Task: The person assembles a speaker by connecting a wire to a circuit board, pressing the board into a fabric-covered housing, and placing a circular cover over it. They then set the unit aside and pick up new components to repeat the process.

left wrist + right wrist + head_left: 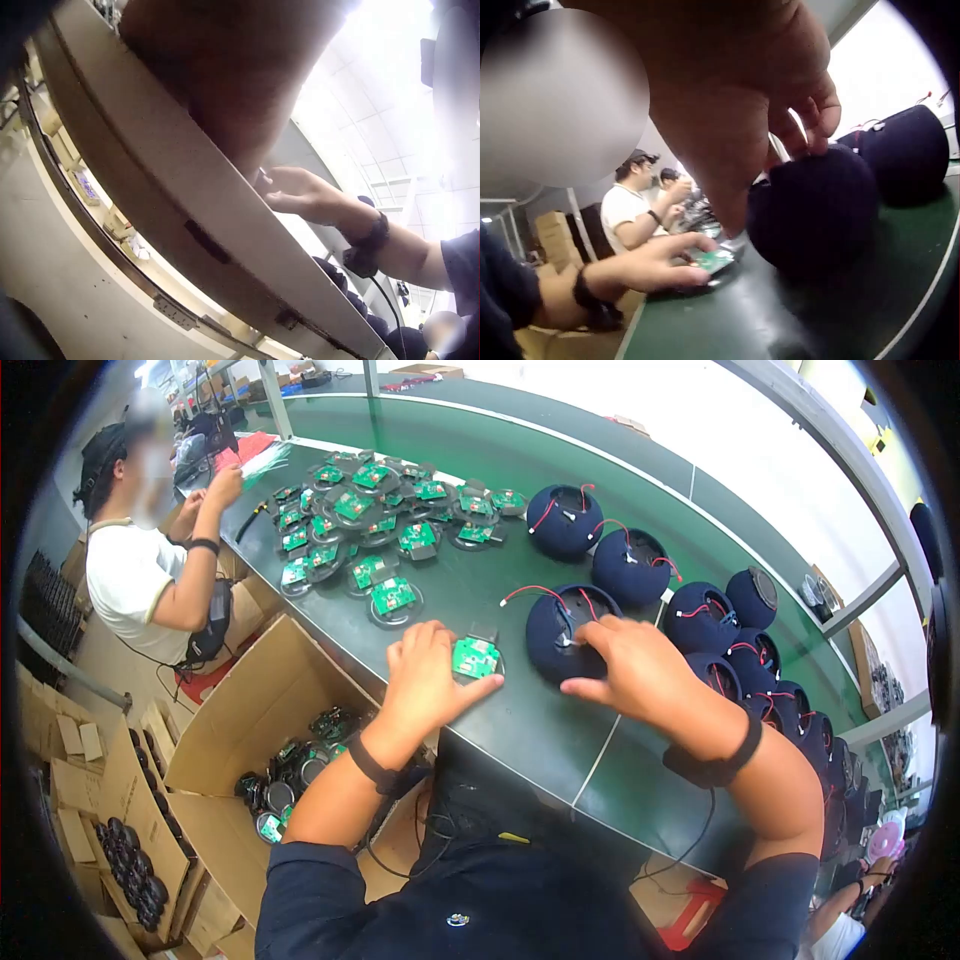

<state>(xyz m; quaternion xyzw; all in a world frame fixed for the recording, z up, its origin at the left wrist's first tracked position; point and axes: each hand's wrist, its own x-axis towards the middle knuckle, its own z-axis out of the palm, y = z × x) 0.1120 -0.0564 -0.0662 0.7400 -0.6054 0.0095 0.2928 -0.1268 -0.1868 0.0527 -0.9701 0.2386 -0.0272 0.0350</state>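
Observation:
My left hand [420, 670] is at the table's front edge, its thumb and fingers around a green circuit board [477, 658] on a round clear base. The right wrist view shows the same circuit board [715, 262] between that thumb and the fingers. My right hand [635, 665] grips a dark blue ball-shaped speaker housing [545, 650], fingers at its top opening and thumb low on the near side. Red wires with white plugs come out of this opening. In the right wrist view the housing [814, 214] rests on the green table, its opening largely hidden by the fingers.
Many circuit boards on round bases [352, 506] cover the table's far left. More blue housings [630, 568] line the right side. An open cardboard box [235, 725] with boards stands at the left front. Another person [150, 550] sits at the left.

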